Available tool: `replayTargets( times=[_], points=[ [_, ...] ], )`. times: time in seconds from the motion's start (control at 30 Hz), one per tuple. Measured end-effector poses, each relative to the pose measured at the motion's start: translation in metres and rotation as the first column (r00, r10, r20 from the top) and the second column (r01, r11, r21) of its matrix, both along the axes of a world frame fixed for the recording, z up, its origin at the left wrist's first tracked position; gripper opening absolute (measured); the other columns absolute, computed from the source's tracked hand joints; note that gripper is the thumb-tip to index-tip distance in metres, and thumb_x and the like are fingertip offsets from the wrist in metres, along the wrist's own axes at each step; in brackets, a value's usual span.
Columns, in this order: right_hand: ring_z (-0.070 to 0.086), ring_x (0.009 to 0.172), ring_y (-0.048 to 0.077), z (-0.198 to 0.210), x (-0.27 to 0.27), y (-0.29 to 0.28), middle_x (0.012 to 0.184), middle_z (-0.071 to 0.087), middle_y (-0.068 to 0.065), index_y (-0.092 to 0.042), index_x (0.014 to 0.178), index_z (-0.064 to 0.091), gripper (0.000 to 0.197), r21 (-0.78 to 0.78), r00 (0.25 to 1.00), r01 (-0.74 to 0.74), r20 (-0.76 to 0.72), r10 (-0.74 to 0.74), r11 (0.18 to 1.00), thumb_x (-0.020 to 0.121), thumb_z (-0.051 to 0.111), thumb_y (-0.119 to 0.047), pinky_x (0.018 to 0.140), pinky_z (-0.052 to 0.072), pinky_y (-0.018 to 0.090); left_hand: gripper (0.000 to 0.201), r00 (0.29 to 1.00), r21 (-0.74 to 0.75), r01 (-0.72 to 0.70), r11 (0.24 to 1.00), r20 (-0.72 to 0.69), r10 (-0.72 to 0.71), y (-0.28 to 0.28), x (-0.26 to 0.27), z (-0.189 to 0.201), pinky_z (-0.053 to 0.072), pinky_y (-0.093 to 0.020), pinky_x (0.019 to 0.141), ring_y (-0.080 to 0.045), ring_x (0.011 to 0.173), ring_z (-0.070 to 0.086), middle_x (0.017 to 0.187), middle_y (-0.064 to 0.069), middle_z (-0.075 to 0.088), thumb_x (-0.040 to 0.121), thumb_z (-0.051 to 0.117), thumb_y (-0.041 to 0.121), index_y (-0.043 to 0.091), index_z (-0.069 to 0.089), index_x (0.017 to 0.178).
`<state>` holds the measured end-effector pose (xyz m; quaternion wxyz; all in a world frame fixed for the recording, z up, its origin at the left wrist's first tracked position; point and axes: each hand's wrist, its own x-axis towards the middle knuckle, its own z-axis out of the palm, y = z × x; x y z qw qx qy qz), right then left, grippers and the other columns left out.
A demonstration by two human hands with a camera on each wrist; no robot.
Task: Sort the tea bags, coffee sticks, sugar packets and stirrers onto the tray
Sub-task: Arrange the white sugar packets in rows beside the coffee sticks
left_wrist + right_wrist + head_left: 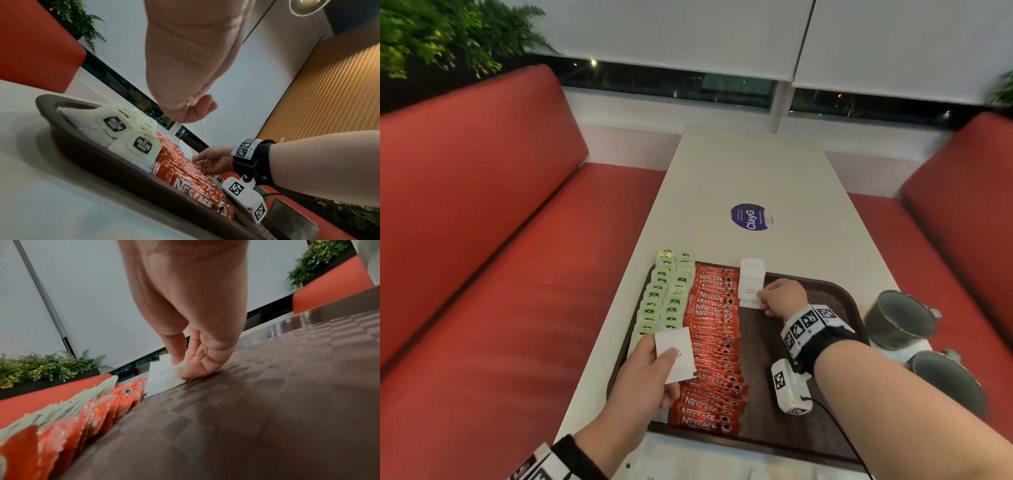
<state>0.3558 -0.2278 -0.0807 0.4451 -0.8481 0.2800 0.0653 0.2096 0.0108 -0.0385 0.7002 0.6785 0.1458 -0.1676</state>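
A dark brown tray (804,404) lies on the white table. On it, two columns of green tea bags (664,298) run along the left, then a long row of red Nescafe coffee sticks (714,346). White sugar packets (751,284) lie at the tray's far edge beside the sticks. My right hand (763,303) pinches the near corner of the lowest sugar packet (162,378), fingertips down on the tray (267,402). My left hand (669,363) holds a few white sugar packets (675,353) above the near tea bags (141,144) and sticks (191,186).
Two grey cups (900,318) stand on the table right of the tray. A round blue sticker (748,216) is farther along the table (750,164). Red bench seats (482,240) flank both sides. White paper lies at the near table edge.
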Motion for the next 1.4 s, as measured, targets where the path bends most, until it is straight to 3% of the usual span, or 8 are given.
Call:
replayTargets(
  times=[0.17, 0.33, 0.57, 0.73, 0.93, 1.13, 1.27, 1.4],
  points=[
    [0.061, 0.065, 0.015, 0.019, -0.022, 0.003, 0.08, 0.069, 0.011, -0.008, 0.088, 0.065, 0.009, 0.02, 0.989, -0.009, 0.147, 0.005, 1.0, 0.09, 0.057, -0.011, 0.074, 0.057, 0.035, 0.019, 0.999, -0.044, 0.029, 0.999, 0.018, -0.028, -0.004, 0.002, 0.006, 0.041, -0.025, 0.045, -0.014, 0.052, 0.055, 0.095, -0.01, 0.067, 0.1, 0.044, 0.012, 0.025, 0.054, 0.11],
    [0.064, 0.069, 0.008, 0.055, -0.087, 0.034, 0.077, 0.071, -0.002, -0.019, 0.084, 0.071, 0.011, 0.222, 0.907, -0.417, 0.17, 0.386, 0.882, 0.087, 0.068, -0.029, 0.061, 0.048, 0.021, 0.021, 0.998, -0.037, 0.051, 0.998, 0.048, -0.049, -0.013, 0.005, 0.01, 0.047, -0.024, 0.05, -0.014, 0.057, 0.06, 0.102, -0.01, 0.066, 0.099, 0.046, 0.013, 0.022, 0.053, 0.116],
    [0.053, 0.055, 0.007, 0.055, -0.124, 0.056, 0.063, 0.06, 0.003, -0.012, 0.073, 0.065, 0.012, 0.235, 0.846, -0.52, 0.274, 0.457, 0.821, 0.083, 0.071, -0.009, 0.058, 0.043, 0.021, 0.025, 0.994, 0.02, 0.082, 0.996, 0.077, -0.084, -0.03, 0.0, 0.017, 0.05, -0.026, 0.053, -0.017, 0.064, 0.065, 0.101, -0.003, 0.067, 0.097, 0.049, 0.012, 0.025, 0.052, 0.119],
    [0.053, 0.046, 0.003, 0.059, -0.105, 0.039, 0.055, 0.059, -0.003, -0.006, 0.072, 0.062, 0.016, 0.344, 0.942, -0.295, 0.259, 0.212, 0.891, 0.087, 0.064, 0.0, 0.045, 0.04, 0.011, 0.019, 0.996, 0.026, 0.049, 0.998, 0.073, -0.051, -0.012, -0.005, 0.022, 0.054, -0.029, 0.061, -0.02, 0.068, 0.067, 0.102, -0.002, 0.061, 0.093, 0.057, 0.015, 0.026, 0.053, 0.109],
    [0.046, 0.05, 0.012, 0.025, -0.047, -0.007, 0.057, 0.056, 0.003, -0.013, 0.063, 0.059, 0.025, 0.097, 0.983, -0.064, 0.177, 0.046, 0.993, 0.085, 0.066, -0.005, 0.046, 0.034, 0.022, 0.011, 0.994, 0.118, -0.022, 0.993, 0.105, 0.009, 0.039, -0.025, 0.016, 0.049, -0.029, 0.059, -0.013, 0.06, 0.063, 0.092, -0.006, 0.062, 0.092, 0.059, 0.01, 0.017, 0.062, 0.099],
    [0.048, 0.054, 0.015, 0.005, -0.015, -0.011, 0.068, 0.059, 0.009, -0.013, 0.073, 0.059, 0.017, 0.091, 0.999, -0.037, -0.023, 0.039, 0.995, 0.087, 0.064, -0.006, 0.046, 0.033, 0.022, 0.012, 0.992, 0.205, -0.095, 0.974, 0.097, 0.077, 0.087, -0.054, 0.005, 0.052, -0.039, 0.065, -0.021, 0.063, 0.062, 0.076, -0.004, 0.065, 0.088, 0.063, 0.007, 0.018, 0.067, 0.087],
    [0.05, 0.056, 0.016, -0.004, -0.002, -0.006, 0.069, 0.057, 0.009, -0.009, 0.076, 0.057, 0.015, 0.117, 0.996, -0.055, -0.065, 0.063, 0.992, 0.089, 0.061, -0.003, 0.05, 0.038, 0.026, 0.009, 0.989, 0.241, -0.132, 0.961, 0.091, 0.113, 0.105, -0.076, -0.001, 0.052, -0.03, 0.058, -0.016, 0.059, 0.062, 0.078, -0.01, 0.063, 0.088, 0.062, 0.002, 0.011, 0.065, 0.09],
    [0.061, 0.066, 0.018, -0.003, -0.002, -0.002, 0.072, 0.058, 0.005, -0.003, 0.11, 0.061, 0.019, 0.078, 0.995, -0.086, -0.046, 0.09, 0.993, 0.092, 0.055, -0.003, 0.061, 0.05, 0.026, 0.009, 0.996, 0.319, -0.085, 0.944, 0.067, 0.066, 0.114, -0.093, -0.008, 0.052, -0.026, 0.058, -0.012, 0.06, 0.063, 0.078, -0.007, 0.063, 0.088, 0.061, 0.002, 0.011, 0.063, 0.091]
  ],
)
